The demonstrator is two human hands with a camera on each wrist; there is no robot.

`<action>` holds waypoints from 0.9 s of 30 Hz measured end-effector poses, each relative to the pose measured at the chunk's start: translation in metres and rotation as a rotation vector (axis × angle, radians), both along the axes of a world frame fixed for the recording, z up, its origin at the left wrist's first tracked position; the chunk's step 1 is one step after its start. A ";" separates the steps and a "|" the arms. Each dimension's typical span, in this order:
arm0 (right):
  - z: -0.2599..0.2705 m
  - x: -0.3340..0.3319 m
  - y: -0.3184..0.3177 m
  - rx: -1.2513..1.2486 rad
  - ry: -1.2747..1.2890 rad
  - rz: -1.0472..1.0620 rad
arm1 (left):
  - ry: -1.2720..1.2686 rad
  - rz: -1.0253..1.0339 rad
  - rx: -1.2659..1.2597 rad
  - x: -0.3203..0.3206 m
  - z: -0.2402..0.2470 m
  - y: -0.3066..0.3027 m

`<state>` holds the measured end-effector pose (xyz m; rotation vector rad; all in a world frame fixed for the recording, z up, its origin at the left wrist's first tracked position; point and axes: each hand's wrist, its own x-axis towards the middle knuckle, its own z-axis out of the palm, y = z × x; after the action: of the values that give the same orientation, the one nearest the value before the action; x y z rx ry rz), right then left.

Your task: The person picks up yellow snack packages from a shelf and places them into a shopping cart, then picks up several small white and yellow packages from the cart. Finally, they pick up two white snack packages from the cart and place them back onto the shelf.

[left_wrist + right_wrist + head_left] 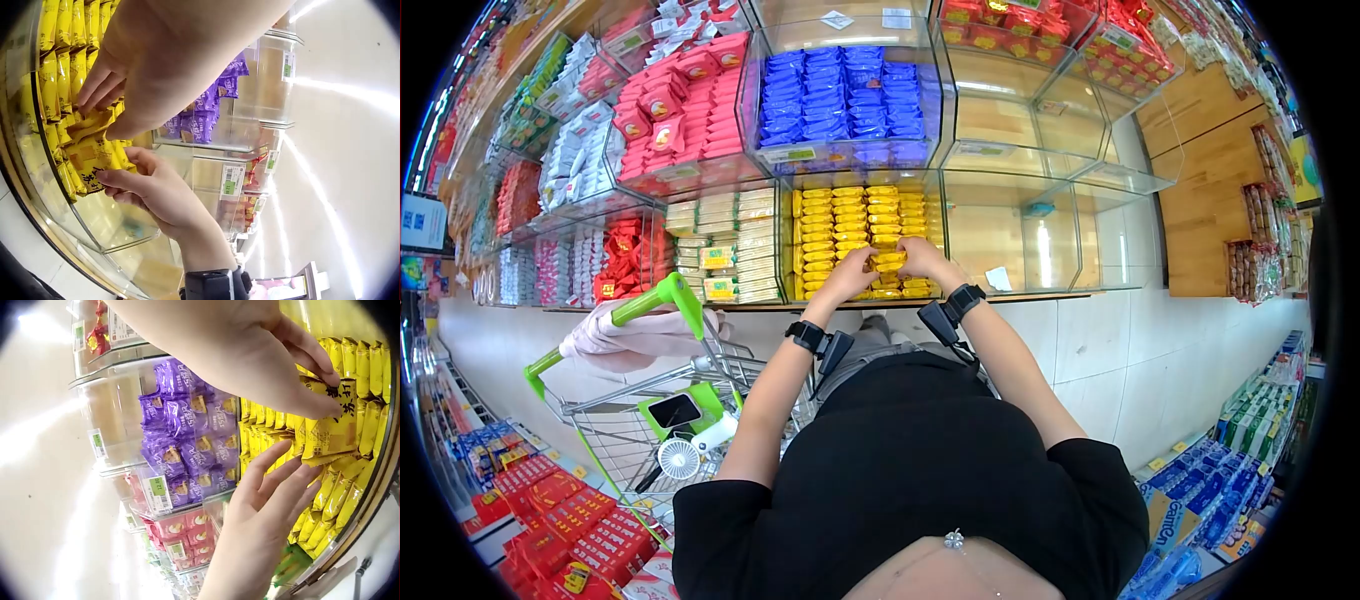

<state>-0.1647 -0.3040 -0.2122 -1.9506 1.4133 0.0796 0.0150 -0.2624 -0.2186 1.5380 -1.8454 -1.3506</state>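
So the yellow packet (889,262) is a bit above dead centre in the head view, over the matching yellow packs (818,230) in the clear bin (788,245), with a bunch of blue-purple packs (840,95) in the bin behind. The right hand (922,258) has its grip closed down on it, thumb on the printed face, while the left hand (856,272) has a looser grip, fingers pretty straight and slightly spread, tips right at the packet's edge.

Yellow packet (331,436), dark lettering on its face, crimped edge, tilted, at rows of similar packets (817,228), clear-walled bin (943,228).
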 end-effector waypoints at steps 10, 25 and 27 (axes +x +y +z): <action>-0.020 0.006 0.000 -0.065 0.043 -0.133 | 0.092 -0.192 0.270 0.000 -0.011 -0.008; -0.052 0.005 -0.002 -0.118 -0.172 -0.330 | 0.016 -0.281 0.318 -0.014 -0.039 -0.022; -0.062 0.003 -0.005 -0.111 -0.239 -0.340 | -0.025 -0.329 0.279 -0.015 -0.041 -0.024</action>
<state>-0.1619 -0.3092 -0.2741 -1.7109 1.5900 -0.3838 -0.0005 -0.2860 -0.2596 1.4241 -2.0634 -1.8096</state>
